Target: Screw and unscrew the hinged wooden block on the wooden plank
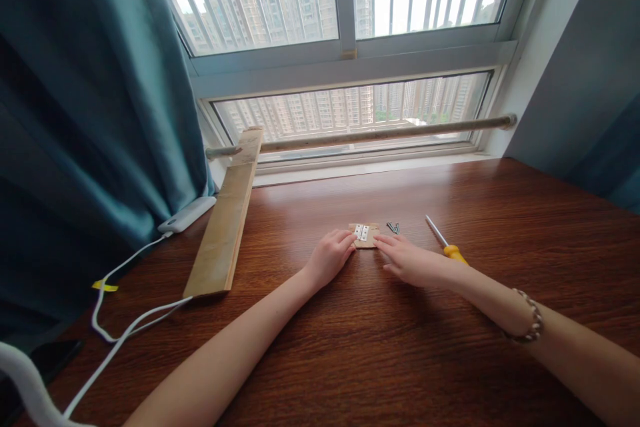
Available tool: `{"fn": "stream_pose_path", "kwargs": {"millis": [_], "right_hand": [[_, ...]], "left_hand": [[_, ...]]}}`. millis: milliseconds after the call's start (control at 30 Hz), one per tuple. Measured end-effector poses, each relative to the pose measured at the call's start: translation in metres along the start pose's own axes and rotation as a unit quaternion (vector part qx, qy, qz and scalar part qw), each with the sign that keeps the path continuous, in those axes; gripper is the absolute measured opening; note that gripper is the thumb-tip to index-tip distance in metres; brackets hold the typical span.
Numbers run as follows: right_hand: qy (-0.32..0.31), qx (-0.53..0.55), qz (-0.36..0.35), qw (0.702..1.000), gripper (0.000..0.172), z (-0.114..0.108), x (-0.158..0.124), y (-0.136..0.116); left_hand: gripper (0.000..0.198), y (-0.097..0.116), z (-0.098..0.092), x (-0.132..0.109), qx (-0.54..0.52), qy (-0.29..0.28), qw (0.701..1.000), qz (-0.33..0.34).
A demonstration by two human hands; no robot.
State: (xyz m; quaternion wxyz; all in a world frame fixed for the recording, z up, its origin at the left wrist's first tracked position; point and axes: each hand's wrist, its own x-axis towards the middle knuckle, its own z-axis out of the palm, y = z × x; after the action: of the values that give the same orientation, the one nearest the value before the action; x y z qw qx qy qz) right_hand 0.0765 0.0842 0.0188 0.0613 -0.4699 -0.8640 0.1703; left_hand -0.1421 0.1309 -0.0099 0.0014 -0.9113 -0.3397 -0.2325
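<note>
A small piece of tan board [369, 242] lies flat on the brown table, and a silver hinge [362, 232] with screw holes rests on top of it. My left hand [329, 254] is closed at the board's left edge, its bent fingertips gripping there beside the hinge. From the other side my right hand [406, 259] touches the board's right edge, fingers stretched out and slightly apart. Several dark screws [393, 228] lie just beyond my right fingers. A screwdriver with a yellow handle [454, 253] lies right of them, its handle partly hidden by my right forearm.
A long wooden plank [220, 227] leans at the left against a horizontal rail [350, 139] by the window. Near the curtain [100, 80] a white power strip [187, 214] sits on the table [320, 360], and white cables [127, 334] run down the left side.
</note>
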Motion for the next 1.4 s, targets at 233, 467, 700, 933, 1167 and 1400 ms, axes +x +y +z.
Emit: {"fn": "stream_pose_path", "kwargs": {"millis": [233, 467, 700, 933, 1167, 1400], "right_hand": [[-0.017, -0.008, -0.008, 1.0, 0.055, 0.0, -0.003, -0.01], [-0.003, -0.006, -0.02, 1.0, 0.052, 0.005, 0.0, -0.003], [-0.004, -0.024, -0.032, 0.999, 0.049, 0.007, 0.002, 0.0], [-0.019, -0.01, -0.027, 0.999, 0.056, 0.005, 0.001, -0.001], [-0.024, -0.015, -0.021, 0.999, 0.056, 0.003, 0.0, -0.004], [-0.029, -0.023, -0.02, 0.999, 0.057, 0.003, 0.0, -0.003]], "left_hand": [[0.024, -0.001, 0.002, 0.0, 0.018, -0.015, 1.0, 0.014], [0.024, -0.002, 0.003, 0.002, 0.004, -0.021, 1.0, 0.021], [0.023, 0.005, -0.005, 0.001, 0.078, -0.037, 0.996, 0.012], [0.026, 0.003, -0.012, 0.002, 0.13, -0.032, 0.991, -0.019], [0.036, -0.004, -0.013, 0.001, 0.209, -0.03, 0.972, -0.099], [0.041, -0.005, -0.014, -0.001, 0.273, -0.05, 0.947, -0.163]]}}
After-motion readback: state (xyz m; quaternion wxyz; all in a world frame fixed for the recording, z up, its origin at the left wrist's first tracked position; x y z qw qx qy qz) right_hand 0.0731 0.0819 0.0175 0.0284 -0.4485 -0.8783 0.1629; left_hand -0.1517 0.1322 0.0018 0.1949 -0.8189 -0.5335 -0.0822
